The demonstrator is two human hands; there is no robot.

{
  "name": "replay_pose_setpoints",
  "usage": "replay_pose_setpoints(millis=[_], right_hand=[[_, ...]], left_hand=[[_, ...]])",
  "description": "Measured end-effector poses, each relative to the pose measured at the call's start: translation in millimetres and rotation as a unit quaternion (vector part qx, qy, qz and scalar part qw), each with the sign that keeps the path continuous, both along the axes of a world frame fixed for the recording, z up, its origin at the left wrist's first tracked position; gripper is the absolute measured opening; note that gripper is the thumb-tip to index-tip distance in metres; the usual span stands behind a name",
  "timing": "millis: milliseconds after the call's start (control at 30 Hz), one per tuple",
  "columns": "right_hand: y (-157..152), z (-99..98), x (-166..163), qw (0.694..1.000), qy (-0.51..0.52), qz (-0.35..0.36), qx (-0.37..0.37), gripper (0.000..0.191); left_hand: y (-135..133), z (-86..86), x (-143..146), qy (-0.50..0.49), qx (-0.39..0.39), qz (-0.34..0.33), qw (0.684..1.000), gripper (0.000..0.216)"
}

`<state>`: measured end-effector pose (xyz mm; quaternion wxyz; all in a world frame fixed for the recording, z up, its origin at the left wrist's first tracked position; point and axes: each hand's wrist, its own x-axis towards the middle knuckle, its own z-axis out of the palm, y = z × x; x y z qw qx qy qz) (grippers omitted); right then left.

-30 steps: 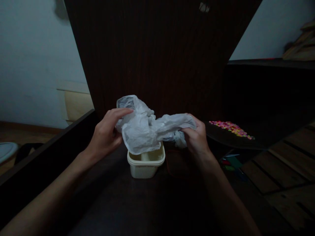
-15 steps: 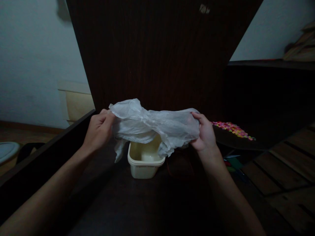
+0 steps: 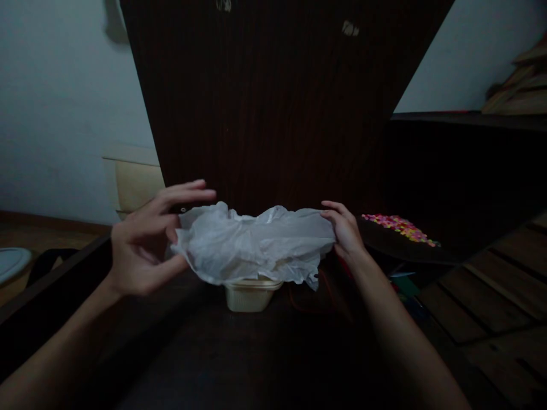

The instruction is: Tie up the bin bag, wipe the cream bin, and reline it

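A crumpled white plastic bag [image 3: 256, 242] is stretched sideways between my two hands. My left hand [image 3: 147, 239] has its thumb and a curled finger at the bag's left end, while its upper fingers stick out above it. The right end of the bag is gripped by my right hand [image 3: 346, 230], the thumb hidden behind the plastic. Below the bag stands a cream plastic container [image 3: 252, 297] on a dark surface. Only its front wall and part of the rim show; the bag covers its opening.
A dark wooden panel [image 3: 265, 114] rises behind the bag. At the right lies a patch of small colourful pieces [image 3: 399, 228], with a green item [image 3: 405, 285] nearer. A reddish-brown outlined shape [image 3: 314, 296] is beside the container. A dark raised edge [image 3: 64, 273] runs along the left.
The bag has come lower and now covers the container's opening. My left hand has moved left and down and spread its upper fingers. My right hand has shifted slightly left.
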<state>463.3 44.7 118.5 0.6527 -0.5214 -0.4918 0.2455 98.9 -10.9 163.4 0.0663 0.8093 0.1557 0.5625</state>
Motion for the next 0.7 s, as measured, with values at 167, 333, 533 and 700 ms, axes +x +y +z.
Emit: replay_pose_setpoints(millis=[167,333,533,700], right_hand=[[-1.6,-15.8,1.0,0.991,-0.129,-0.025,-0.012,0.036],[-16.3,-11.0,-15.3,0.976,-0.219,-0.002,0.014,0.028],[-60.6,26.9,-53.2,0.890,-0.371,0.241,0.112,0.014],[-100.2,32.0,-79.7,0.857,-0.421,0.287,0.077,0.066]], left_hand=[[-20.9,-7.4,1.3,0.237,-0.022,-0.092,0.967,0.018],[-31.5,-20.4,5.7,0.261,-0.047,-0.071,0.962,0.022],[-34.7,-27.3,-0.7,0.236,-0.064,0.008,0.970,0.059],[-24.3,-22.4,6.6,0.112,-0.110,0.066,0.985,0.067]])
